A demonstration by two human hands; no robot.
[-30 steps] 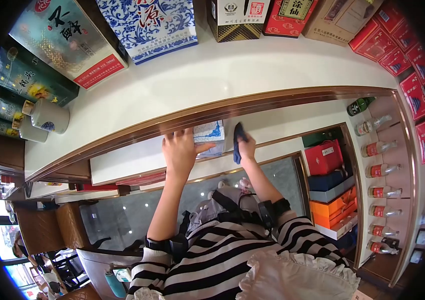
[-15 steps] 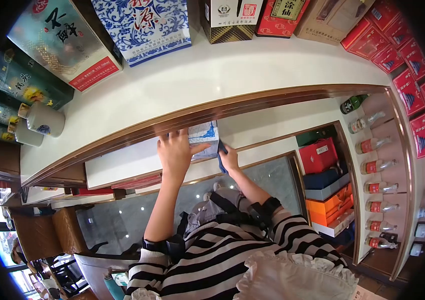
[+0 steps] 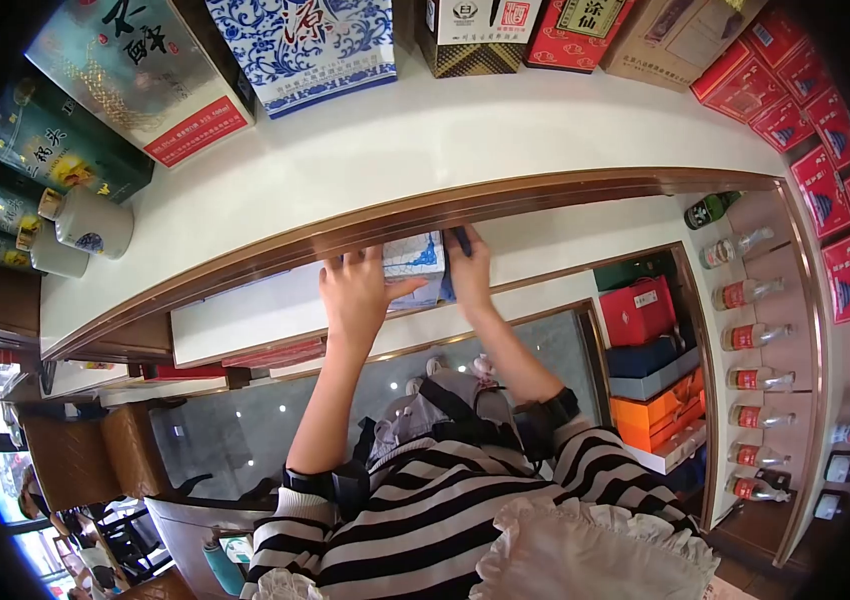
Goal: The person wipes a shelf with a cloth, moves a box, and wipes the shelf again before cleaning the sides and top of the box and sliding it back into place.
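A white box with a blue pattern (image 3: 413, 256) lies on the lower shelf, partly under the brown edge of the upper shelf. My left hand (image 3: 353, 298) rests against the box's left side, its fingers apart and the thumb reaching over the near part. On the box's right side, my right hand (image 3: 470, 268) presses a dark blue cloth (image 3: 457, 243) against it. The far end of the box is hidden beneath the upper shelf.
Large boxes, one blue-and-white (image 3: 307, 50), and two grey jars (image 3: 95, 222) stand on the upper shelf (image 3: 365, 150). Several bottles (image 3: 753, 335) line the right side. Orange boxes (image 3: 657, 408) sit in a lower compartment. A person is at the far left.
My right hand has moved up and slightly right along the box's side with the cloth. My left hand stays at the box's left side. The view has shifted slightly.
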